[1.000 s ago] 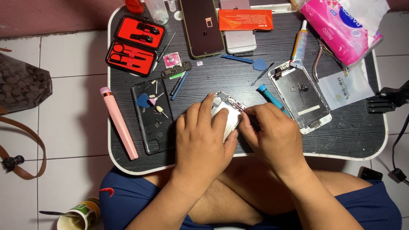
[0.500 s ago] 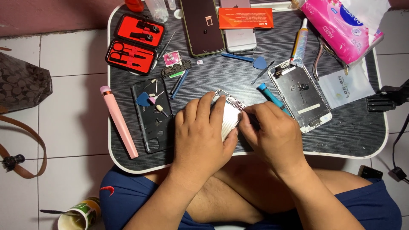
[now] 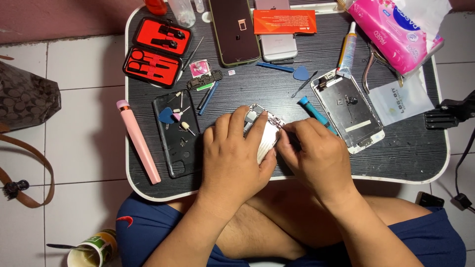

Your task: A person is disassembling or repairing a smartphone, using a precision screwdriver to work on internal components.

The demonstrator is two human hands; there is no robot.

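Both hands meet over the opened phone body (image 3: 264, 129) at the middle of the black lap table (image 3: 410, 148). Your left hand (image 3: 235, 158) lies flat across the phone's lower part, fingers curled over its edge and gripping it. Your right hand (image 3: 316, 155) presses against the phone's right side with fingertips pinched together; whether they hold a part or tool cannot be told.

Only the upper corner of the phone shows: a pale inner plate and a metal rim with small dark components. Everything else is hidden under your hands.

Just to the left, an upturned black phone case (image 3: 177, 133) serves as a tray and holds a blue pick, small white-tipped bits and tiny parts. Behind it, an open red-lined tool case (image 3: 157, 52) holds dark metal implements under straps. To the right of your hands, a detached screen frame (image 3: 349, 111) lies face down, with a blue-handled tool (image 3: 314, 111) between it and the phone.

At the far edge lie a dark phone (image 3: 233, 29), a silver phone (image 3: 278, 44) with an orange packet (image 3: 284, 21) on it, a glue tube (image 3: 347, 49) and a pink tissue pack (image 3: 396, 29), which is cut off by the frame. A pink pen-shaped tool (image 3: 138, 141) lies along the left rim. A cup (image 3: 94, 249) stands on the floor; its contents are unclear.
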